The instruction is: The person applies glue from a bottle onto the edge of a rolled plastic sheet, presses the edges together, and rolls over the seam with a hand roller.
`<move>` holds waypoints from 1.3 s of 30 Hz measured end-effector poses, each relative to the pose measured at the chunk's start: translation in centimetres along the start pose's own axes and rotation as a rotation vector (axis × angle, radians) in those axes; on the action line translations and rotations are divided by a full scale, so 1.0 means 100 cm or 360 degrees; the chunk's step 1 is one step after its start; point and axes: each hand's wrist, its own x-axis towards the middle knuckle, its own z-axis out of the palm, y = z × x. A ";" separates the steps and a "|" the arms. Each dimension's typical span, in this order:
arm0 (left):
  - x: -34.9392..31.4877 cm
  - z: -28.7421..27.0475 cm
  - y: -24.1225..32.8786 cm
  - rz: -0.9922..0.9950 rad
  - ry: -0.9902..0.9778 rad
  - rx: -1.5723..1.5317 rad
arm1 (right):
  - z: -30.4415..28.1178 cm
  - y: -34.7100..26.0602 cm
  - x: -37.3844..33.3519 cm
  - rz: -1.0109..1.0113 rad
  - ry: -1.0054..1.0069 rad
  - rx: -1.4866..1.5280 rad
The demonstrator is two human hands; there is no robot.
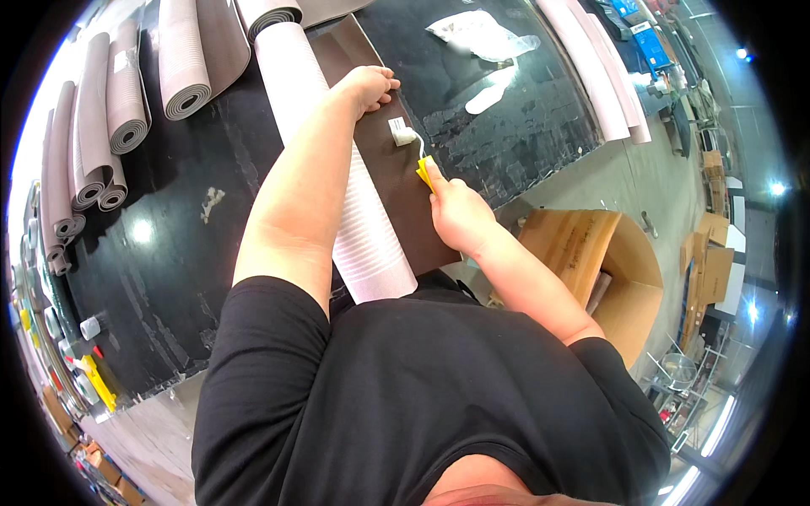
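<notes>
In front of me lies a partly unrolled mat, its light ribbed roll [375, 240] running away from my body and its flat brown side [396, 190] spread to the right of the roll. My left hand [369, 87] is at the far part of the flat side, fingers curled over its right edge. Closed in my right hand [460, 215] is the yellow handle of a small paint roller [424, 173]. A bent wire links the handle to the white roller head [402, 132], which is over the brown surface near its right edge.
Several rolled mats [186, 67] lie along the left of the black table [160, 228]. A crumpled clear plastic bag [481, 35] is at the far right. Below the table's right edge stands an open cardboard box [582, 253]. A yellow tool [99, 384] is at the left corner.
</notes>
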 end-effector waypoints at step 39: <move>-0.001 0.001 -0.003 0.0018 0.0064 0.0029 | -0.019 -0.021 -0.006 0.0139 -0.0349 -0.0188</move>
